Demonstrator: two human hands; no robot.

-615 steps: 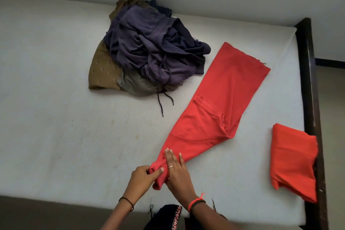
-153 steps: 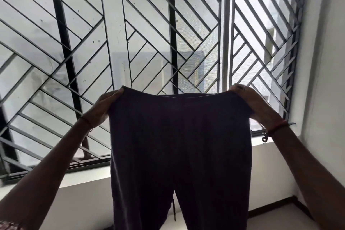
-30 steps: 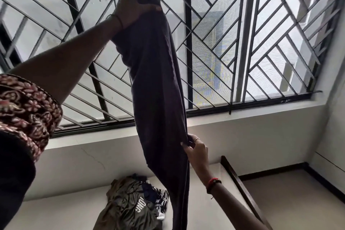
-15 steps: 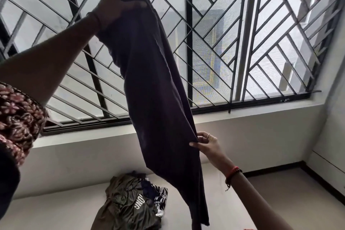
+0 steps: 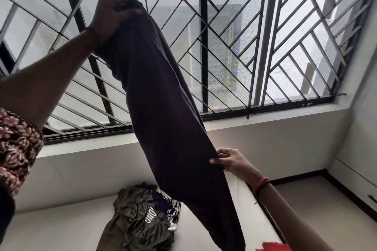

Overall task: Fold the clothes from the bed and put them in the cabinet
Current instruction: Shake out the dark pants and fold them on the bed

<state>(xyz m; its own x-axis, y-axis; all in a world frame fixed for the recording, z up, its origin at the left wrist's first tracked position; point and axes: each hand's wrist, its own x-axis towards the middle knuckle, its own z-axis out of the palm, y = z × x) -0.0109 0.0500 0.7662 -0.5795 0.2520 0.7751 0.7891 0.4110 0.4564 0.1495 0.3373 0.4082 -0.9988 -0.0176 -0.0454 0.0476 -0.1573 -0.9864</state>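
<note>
Dark purple trousers (image 5: 163, 108) hang folded lengthwise in the air above the bed (image 5: 61, 226). My left hand (image 5: 110, 16) grips their waistband high up in front of the window. My right hand (image 5: 230, 161) pinches the right edge of the cloth about halfway down. The legs trail down toward the bottom of the view. A heap of unfolded clothes (image 5: 140, 222), olive green with dark printed pieces, lies on the white mattress below. A corner of red folded cloth (image 5: 271, 246) shows at the bottom edge.
A window with black diagonal metal bars (image 5: 244, 36) fills the wall behind the bed above a white sill. The bed's dark wooden side rail (image 5: 271, 222) runs along the right. Bare floor (image 5: 326, 210) and a white wall with a dark skirting lie further right.
My left hand has swung right with the waistband, and my right hand has pulled the edge out to the right. The trousers now hang slanted. Earlier I held them spread open by the waistband.
</note>
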